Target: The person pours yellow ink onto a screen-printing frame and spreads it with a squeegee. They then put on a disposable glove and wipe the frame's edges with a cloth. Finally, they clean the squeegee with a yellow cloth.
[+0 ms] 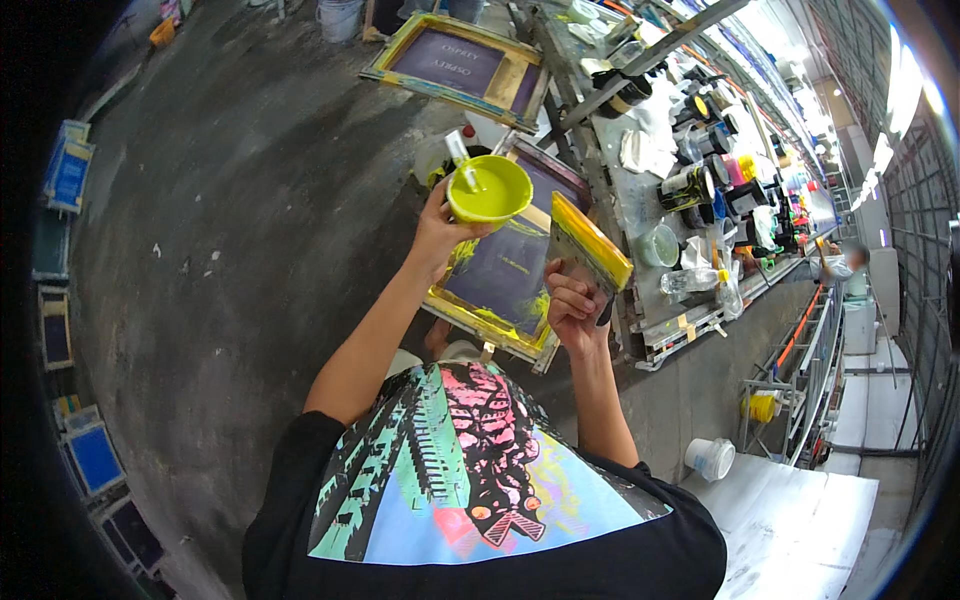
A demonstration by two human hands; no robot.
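My left hand (441, 236) grips a round tub of yellow-green ink (497, 197) from its left side and below. A white stirring stick (459, 153) leans in the ink and pokes out over the rim. In my right hand (575, 303) is a screen-printing squeegee (588, 245), held up and tilted, its long edge smeared yellow. Fingers close around the squeegee's lower part. Beneath both hands lies a framed printing screen (488, 283) with a dark mesh and yellow-green ink smears, partly hidden by the tub and my arms.
A second printing screen (450, 62) lies farther off. Along the right runs a long bench (625, 185) crowded with ink jars, a clear plastic bottle (690, 281) and rags. A white bucket (711, 459) stands lower right. Several screens (92, 458) line the left. Another person (836, 265) is far right.
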